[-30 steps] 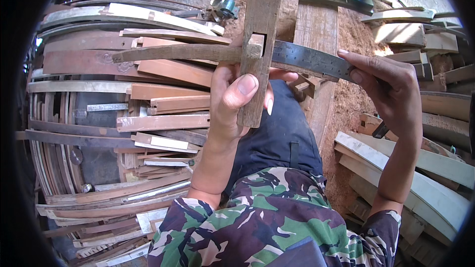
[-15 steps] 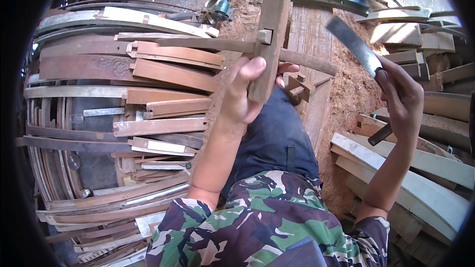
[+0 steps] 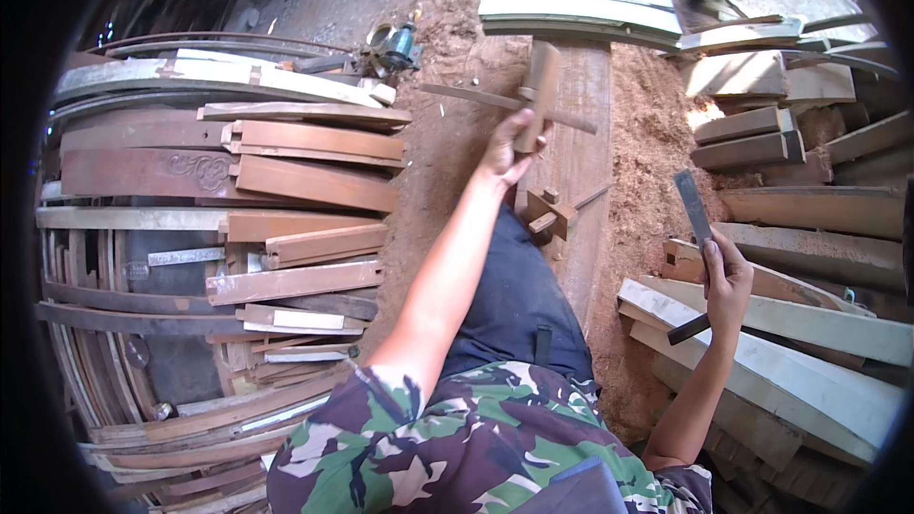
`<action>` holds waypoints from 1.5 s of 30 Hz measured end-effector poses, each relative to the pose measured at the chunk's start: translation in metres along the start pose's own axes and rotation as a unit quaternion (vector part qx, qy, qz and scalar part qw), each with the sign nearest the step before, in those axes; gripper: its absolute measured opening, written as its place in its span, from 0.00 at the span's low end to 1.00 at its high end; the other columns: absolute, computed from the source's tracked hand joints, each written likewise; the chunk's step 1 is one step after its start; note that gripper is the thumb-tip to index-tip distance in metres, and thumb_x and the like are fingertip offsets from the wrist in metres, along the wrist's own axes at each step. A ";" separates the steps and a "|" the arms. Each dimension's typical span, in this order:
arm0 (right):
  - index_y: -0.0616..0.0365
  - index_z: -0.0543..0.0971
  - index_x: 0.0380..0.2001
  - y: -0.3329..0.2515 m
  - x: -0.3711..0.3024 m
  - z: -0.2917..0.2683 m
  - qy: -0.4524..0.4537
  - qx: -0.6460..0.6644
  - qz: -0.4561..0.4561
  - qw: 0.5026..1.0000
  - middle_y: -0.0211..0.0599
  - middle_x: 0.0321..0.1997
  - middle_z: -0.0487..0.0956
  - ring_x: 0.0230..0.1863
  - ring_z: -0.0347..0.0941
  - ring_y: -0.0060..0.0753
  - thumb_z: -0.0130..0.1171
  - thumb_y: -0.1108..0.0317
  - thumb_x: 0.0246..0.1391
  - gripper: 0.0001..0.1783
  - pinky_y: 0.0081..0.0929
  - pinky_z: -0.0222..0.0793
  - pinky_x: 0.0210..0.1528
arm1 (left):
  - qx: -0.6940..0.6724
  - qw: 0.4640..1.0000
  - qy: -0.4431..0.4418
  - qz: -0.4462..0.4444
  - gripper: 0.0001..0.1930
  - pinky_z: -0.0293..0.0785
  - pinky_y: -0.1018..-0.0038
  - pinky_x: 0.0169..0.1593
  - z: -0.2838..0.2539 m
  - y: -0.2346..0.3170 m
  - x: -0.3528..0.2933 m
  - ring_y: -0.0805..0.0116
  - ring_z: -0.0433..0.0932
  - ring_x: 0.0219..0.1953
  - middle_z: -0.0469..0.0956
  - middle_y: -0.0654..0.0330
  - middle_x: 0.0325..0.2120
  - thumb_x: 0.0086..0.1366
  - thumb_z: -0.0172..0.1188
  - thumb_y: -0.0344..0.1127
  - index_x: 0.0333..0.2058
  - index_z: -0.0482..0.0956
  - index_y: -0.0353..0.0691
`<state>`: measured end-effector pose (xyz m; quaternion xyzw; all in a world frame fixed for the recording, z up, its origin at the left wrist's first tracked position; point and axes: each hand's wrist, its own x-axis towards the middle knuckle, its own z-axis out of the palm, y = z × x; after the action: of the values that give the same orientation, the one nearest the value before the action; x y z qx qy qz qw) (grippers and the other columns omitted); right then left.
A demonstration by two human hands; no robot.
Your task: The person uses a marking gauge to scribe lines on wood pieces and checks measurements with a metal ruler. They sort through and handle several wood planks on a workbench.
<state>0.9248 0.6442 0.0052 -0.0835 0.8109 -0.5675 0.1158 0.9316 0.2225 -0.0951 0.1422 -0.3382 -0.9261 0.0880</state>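
My left hand [image 3: 509,148] is stretched out over the plank bench, closed around a wooden hand plane [image 3: 541,100]. A thin tapered handle [image 3: 471,96] crosses the plane's body and sticks out on both sides. On the right, my right hand [image 3: 728,281] grips a flat grey metal blade [image 3: 694,202] that points away from me. A short dark bar [image 3: 688,328] shows below that hand; whether it joins the blade is hidden. Nearer than the left hand, a second, smaller wooden tool with a crosspiece [image 3: 552,214] lies on the plank bench [image 3: 586,162].
Stacked wooden boards [image 3: 314,186] fill the left side, one carved. A teal power tool [image 3: 400,46] stands on the ground beyond them. White-faced boards [image 3: 581,5] lie across the bench's far end. More timber [image 3: 762,362] and wood shavings [image 3: 647,124] lie on the right.
My left hand has reached farther away with the hand plane, which now tilts differently. My right hand has come lower and nearer, turning the blade more upright in view. The whole view has shifted slightly.
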 end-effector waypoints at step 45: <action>0.41 0.88 0.57 -0.254 -0.024 0.057 -0.081 -0.242 -0.455 0.853 0.42 0.36 0.89 0.24 0.80 0.35 0.65 0.69 0.63 0.20 0.33 0.76 0.32 | 0.123 0.951 0.009 0.282 0.22 0.87 0.65 0.52 0.184 0.122 -0.267 0.55 0.87 0.51 0.84 0.51 0.47 0.75 0.63 0.43 0.58 0.75 0.31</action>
<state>0.9652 0.5120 0.2275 -0.5140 0.7818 -0.3343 -0.1135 1.1319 0.3104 0.1731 0.0593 -0.4748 -0.8134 0.3308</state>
